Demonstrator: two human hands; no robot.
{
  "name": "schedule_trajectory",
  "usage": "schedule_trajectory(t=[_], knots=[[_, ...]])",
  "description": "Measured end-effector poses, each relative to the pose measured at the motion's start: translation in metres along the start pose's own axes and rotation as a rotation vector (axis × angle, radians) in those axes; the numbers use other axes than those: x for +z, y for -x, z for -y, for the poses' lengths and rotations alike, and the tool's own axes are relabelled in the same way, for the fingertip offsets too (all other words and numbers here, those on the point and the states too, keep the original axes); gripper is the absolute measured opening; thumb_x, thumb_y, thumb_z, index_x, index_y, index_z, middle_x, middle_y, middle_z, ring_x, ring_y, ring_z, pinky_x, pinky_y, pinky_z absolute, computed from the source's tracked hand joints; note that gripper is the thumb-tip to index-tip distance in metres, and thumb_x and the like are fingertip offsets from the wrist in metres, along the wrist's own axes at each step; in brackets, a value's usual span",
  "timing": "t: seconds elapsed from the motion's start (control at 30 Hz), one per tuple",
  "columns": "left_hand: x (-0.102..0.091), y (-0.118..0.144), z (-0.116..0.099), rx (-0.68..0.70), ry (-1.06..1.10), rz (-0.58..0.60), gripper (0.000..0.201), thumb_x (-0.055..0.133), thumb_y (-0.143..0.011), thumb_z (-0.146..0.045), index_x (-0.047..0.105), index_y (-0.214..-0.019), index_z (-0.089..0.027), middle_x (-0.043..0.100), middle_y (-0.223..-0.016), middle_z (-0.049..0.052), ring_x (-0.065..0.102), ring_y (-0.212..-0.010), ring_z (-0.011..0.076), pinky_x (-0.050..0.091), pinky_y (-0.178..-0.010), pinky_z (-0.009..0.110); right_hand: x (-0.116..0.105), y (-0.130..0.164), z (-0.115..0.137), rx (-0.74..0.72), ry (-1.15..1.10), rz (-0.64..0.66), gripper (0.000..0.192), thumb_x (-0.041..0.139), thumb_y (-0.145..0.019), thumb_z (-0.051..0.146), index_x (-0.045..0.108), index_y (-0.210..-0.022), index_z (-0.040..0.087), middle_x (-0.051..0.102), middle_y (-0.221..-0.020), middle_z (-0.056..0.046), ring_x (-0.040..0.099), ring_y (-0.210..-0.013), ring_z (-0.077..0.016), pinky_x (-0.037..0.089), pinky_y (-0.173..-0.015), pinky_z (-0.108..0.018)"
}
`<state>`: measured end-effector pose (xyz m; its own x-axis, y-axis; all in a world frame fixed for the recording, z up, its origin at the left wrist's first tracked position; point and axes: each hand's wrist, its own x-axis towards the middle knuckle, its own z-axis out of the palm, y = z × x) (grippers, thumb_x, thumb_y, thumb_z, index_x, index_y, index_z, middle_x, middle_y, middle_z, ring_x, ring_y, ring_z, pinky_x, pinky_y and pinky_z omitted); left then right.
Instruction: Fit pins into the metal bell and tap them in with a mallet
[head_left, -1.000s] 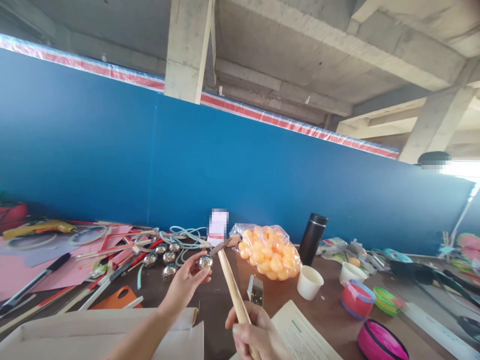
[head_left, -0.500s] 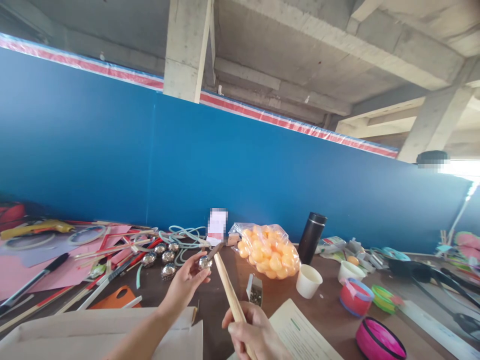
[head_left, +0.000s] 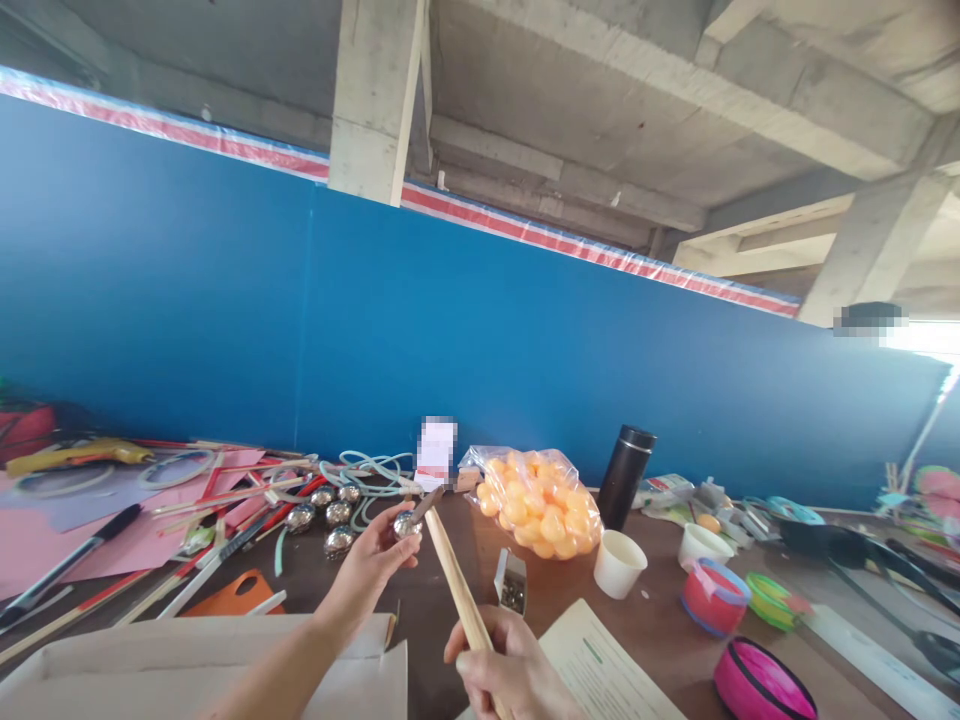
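My left hand [head_left: 379, 555] is closed around a shiny metal ball [head_left: 405, 525], gripping it with the fingertips above the table. My right hand [head_left: 506, 665] is wrapped round the pale wooden handle of a hammer [head_left: 456, 575]. The hammer's dark metal head is at the far end of the handle, right beside the ball; whether they touch I cannot tell. Several more metal balls [head_left: 339, 542] lie on the table to the left of my left hand. A small open box [head_left: 511, 580] with tiny metal pieces stands beyond my right hand.
A clear bag of orange balls [head_left: 536, 505] lies mid-table, beside a black bottle [head_left: 627, 475] and a white cup [head_left: 619, 563]. Papers, sticks and a pen [head_left: 71, 560] clutter the left. A printed sheet [head_left: 600, 665] and a pink round case [head_left: 763, 682] are at the right front.
The camera view has shifted very slightly. The ball in my left hand has moved a touch to the left; my right hand keeps its grip on the hammer.
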<state>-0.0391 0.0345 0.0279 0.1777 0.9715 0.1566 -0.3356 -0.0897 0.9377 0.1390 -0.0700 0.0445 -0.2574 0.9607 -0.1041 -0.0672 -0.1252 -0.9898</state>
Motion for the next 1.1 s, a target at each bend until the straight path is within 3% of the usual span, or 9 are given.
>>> schedule_trajectory(t=[0.2,0.4,0.57,0.73,0.93,1.1], knots=[[0.002,0.000,-0.001,-0.073,0.029,-0.029,0.065,0.070,-0.068,-0.038,0.047,-0.126,-0.019,0.060,-0.075,-0.001,0.060,-0.071,0.0132,0.048,-0.070,0.026,0.000,0.004,0.000,-0.087,-0.072,-0.012,0.019,0.055,-0.067,0.028,0.057,-0.080,0.014,0.045,-0.041,0.009,0.035,-0.029,-0.0016,0.024,-0.032,-0.014],[0.005,0.004,-0.008,-0.094,0.127,-0.038,0.061,0.073,-0.065,-0.035,0.052,-0.121,-0.021,0.065,-0.079,0.002,0.064,-0.074,0.0151,0.052,-0.067,0.026,0.000,0.002,-0.001,-0.030,-0.020,0.006,0.018,0.057,-0.064,0.025,0.058,-0.078,0.013,0.045,-0.040,0.009,0.035,-0.029,-0.0023,0.025,-0.031,-0.014],[-0.001,-0.001,-0.005,-0.147,0.282,-0.006,0.049,0.071,-0.070,-0.027,0.056,-0.116,-0.023,0.068,-0.098,0.005,0.066,-0.077,0.0140,0.054,-0.069,0.023,0.000,0.006,0.001,-0.096,-0.101,-0.050,0.019,0.056,-0.069,0.028,0.057,-0.081,0.014,0.044,-0.041,0.009,0.033,-0.029,-0.0014,0.022,-0.032,-0.013],[-0.008,-0.008,0.002,-0.146,0.459,-0.078,0.028,0.061,-0.079,-0.025,0.061,-0.105,-0.015,0.070,-0.094,0.010,0.067,-0.079,0.0160,0.056,-0.074,0.027,0.001,0.008,0.002,-0.081,-0.101,-0.025,0.019,0.057,-0.068,0.028,0.056,-0.082,0.014,0.045,-0.043,0.009,0.034,-0.030,-0.0015,0.023,-0.032,-0.014],[-0.010,-0.008,0.001,-0.160,0.479,-0.040,0.039,0.056,-0.082,-0.021,0.054,-0.120,-0.019,0.070,-0.091,0.008,0.067,-0.083,0.0165,0.055,-0.079,0.028,-0.001,0.006,0.001,-0.102,-0.085,-0.014,0.021,0.058,-0.068,0.030,0.057,-0.081,0.013,0.045,-0.042,0.009,0.034,-0.029,-0.0014,0.022,-0.032,-0.013],[-0.012,-0.007,0.002,-0.162,0.453,-0.020,0.042,0.057,-0.081,-0.022,0.053,-0.122,-0.020,0.070,-0.084,0.007,0.067,-0.083,0.0164,0.054,-0.077,0.026,-0.005,0.005,0.000,-0.129,-0.120,-0.028,0.019,0.057,-0.071,0.029,0.056,-0.082,0.014,0.043,-0.043,0.010,0.031,-0.028,-0.0014,0.023,-0.030,-0.013]])
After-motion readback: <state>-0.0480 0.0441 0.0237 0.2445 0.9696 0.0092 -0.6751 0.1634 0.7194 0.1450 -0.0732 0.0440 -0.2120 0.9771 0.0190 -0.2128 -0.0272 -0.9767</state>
